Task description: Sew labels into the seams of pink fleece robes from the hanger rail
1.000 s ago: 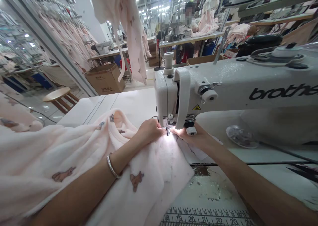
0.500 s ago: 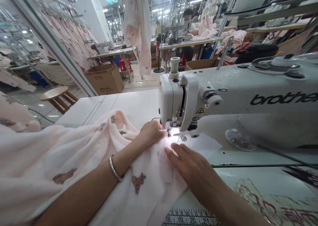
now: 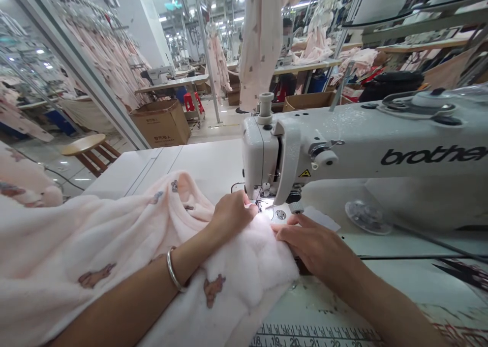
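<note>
A stool (image 3: 84, 145) stands beyond the table (image 3: 206, 156). Pink cloth (image 3: 129, 230) spreads across the left and middle of the table, reaching under the machine (image 3: 267, 151). The left hand (image 3: 233, 216) pinches its edge just beside the needle. The right hand (image 3: 318, 243) touches the cloth's right edge, fingers bent; whether they grip, I cannot tell. Farther right lie a clear dish (image 3: 368, 217) and dark blades (image 3: 459, 271).

Forearms (image 3: 147, 281) converging, left grip (image 3: 231, 216) with curled fingers (image 3: 247, 208), right grip (image 3: 316, 243) lower, fingers (image 3: 295, 230) pointing leftward.
</note>
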Demonstrator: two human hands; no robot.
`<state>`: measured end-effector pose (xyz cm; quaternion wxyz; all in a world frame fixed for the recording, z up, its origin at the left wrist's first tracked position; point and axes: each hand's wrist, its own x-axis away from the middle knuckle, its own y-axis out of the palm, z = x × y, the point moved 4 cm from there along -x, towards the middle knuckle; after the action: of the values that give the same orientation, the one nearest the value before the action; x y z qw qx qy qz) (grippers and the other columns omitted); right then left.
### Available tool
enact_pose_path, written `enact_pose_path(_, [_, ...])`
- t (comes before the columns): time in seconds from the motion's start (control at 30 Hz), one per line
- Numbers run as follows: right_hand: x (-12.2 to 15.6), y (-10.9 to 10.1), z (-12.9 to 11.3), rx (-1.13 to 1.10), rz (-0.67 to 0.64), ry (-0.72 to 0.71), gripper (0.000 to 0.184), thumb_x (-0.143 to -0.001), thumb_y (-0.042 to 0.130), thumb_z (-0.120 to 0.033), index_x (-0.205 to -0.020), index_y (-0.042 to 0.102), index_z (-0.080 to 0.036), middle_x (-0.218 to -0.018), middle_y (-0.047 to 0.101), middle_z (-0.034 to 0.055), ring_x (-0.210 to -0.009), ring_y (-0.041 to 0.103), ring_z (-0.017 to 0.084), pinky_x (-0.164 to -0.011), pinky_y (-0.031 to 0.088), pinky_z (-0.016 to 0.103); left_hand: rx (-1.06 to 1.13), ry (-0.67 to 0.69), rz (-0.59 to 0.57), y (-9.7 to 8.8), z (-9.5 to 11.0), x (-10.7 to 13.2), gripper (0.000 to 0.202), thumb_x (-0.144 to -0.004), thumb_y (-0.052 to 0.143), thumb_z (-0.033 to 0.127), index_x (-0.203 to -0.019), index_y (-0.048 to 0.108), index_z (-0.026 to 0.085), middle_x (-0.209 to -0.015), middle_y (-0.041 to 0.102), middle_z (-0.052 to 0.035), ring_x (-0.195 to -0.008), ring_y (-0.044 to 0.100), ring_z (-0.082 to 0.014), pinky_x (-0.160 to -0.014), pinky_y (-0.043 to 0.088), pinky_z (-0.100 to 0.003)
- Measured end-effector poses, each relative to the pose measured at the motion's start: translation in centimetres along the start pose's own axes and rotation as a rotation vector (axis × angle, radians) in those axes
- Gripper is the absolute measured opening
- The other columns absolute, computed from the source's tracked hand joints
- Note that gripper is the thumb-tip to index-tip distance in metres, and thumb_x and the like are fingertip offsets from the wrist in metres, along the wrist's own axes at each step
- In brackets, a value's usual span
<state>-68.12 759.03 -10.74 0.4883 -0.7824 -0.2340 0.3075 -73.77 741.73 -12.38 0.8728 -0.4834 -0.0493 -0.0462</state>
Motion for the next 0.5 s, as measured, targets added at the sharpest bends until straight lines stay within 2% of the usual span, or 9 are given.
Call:
enact_pose_path(0.2, [0.7,2.8,-3.9,0.135,0.281,0.002,0.029,-0.087,0.036,0.001,-0.067,0.049,-0.016,-0.066,0.049,0.0042,-0.07,0.042,0.018,-0.061,0.035,0.029,-0.097,0.071,-0.005,-0.5,0.3,-1.0,0.02,-0.073,0.052,0.029,-0.084,0.063,0.015,-0.085,0.068,-0.0102,-0.08,0.061,-0.0224,-0.064,0.036,-0.028])
enact_pose_path(0.3, [0.5,3.2,-4.7,0.202,0.406,0.028,0.031,-0.083,0.036,0.004,-0.064,0.048,-0.017,-0.064,0.048,0.0046,-0.068,0.04,0.019,-0.06,0.032,0.03,-0.117,0.139,-0.013,-0.5,0.4,-1.4,0.018,-0.075,0.05,0.027,-0.08,0.063,0.016,-0.086,0.068,-0.0083,-0.082,0.061,-0.0211,-0.069,0.039,-0.028])
enact_pose_path(0.5, [-0.5,3.1,-4.4,0.31,0.428,-0.005,0.028,-0.072,0.042,0.006,-0.059,0.049,-0.017,-0.06,0.047,0.0045,-0.064,0.04,0.019,-0.058,0.032,0.031,-0.111,0.27,-0.01,-0.1,-0.2,-2.8,0.01,-0.073,0.051,0.023,-0.073,0.06,0.017,-0.079,0.066,-0.0044,-0.077,0.057,-0.0182,-0.068,0.04,-0.026])
